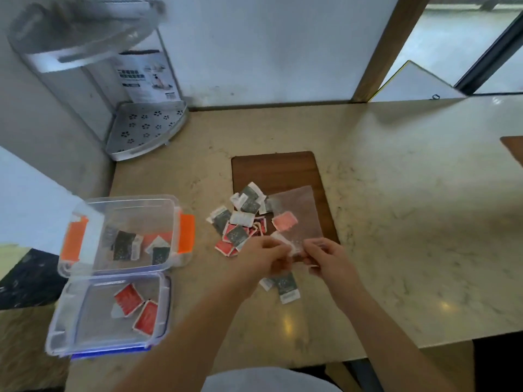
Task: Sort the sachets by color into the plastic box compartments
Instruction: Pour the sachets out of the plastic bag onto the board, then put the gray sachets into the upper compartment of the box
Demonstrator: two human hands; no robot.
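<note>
We were mid-sort: the left hand (266, 254) and right hand (325, 257) met over the bench (396, 222), both pinching something pale between them, likely a sachet (294, 248), though motion blur hid its colour. The loose pile of sachets (240, 222) lay just beyond, partly on the wooden board (277, 168). At left, the orange-latched box (181, 236) held dark sachets with some red visible behind, and the blue-edged tray (113, 346) held red ones. We judged the next move needed the colour read, then a carry left to the matching compartment. A dark sachet (287, 287) lay half hidden under the wrists.
</note>
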